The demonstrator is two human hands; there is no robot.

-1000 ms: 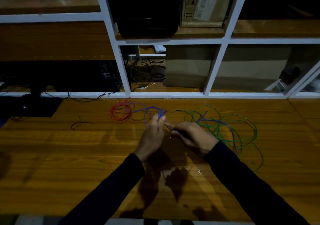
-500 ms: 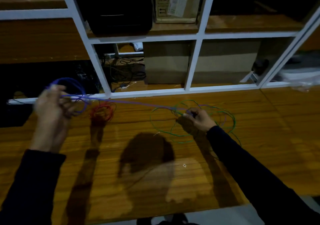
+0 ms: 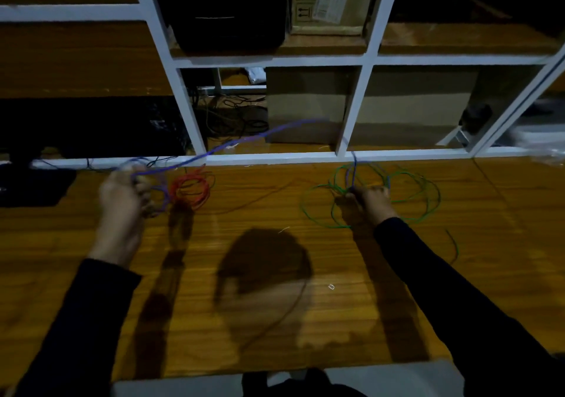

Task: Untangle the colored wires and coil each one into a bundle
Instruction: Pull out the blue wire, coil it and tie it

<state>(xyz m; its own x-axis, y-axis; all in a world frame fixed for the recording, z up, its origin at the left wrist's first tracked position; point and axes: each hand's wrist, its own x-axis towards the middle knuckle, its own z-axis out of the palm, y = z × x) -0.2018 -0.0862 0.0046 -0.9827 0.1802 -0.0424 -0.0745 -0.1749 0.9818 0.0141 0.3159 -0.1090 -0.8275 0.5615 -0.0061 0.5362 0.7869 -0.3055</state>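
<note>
My left hand [image 3: 123, 196] is raised at the left and grips several loops of the blue wire [image 3: 244, 140]. From there the blue wire arcs up and to the right, then drops to my right hand [image 3: 371, 199]. My right hand rests on the wooden table [image 3: 275, 259] and pinches the blue wire where it runs into the loose green wire [image 3: 428, 189]. The green wire lies spread in wide loops around my right hand. A coiled red wire [image 3: 191, 190] lies on the table just right of my left hand.
A white shelf frame [image 3: 275, 156] runs along the table's far edge, with boxes, a black case and dark cables behind it. A black object [image 3: 30, 187] sits at the far left of the table. A thin dark wire [image 3: 275, 320] trails across the table's middle.
From close together at the centre, my hands have spread apart, drawing the blue wire out of the green tangle. In the last half second the taut blue strand has slackened into a raised arc.
</note>
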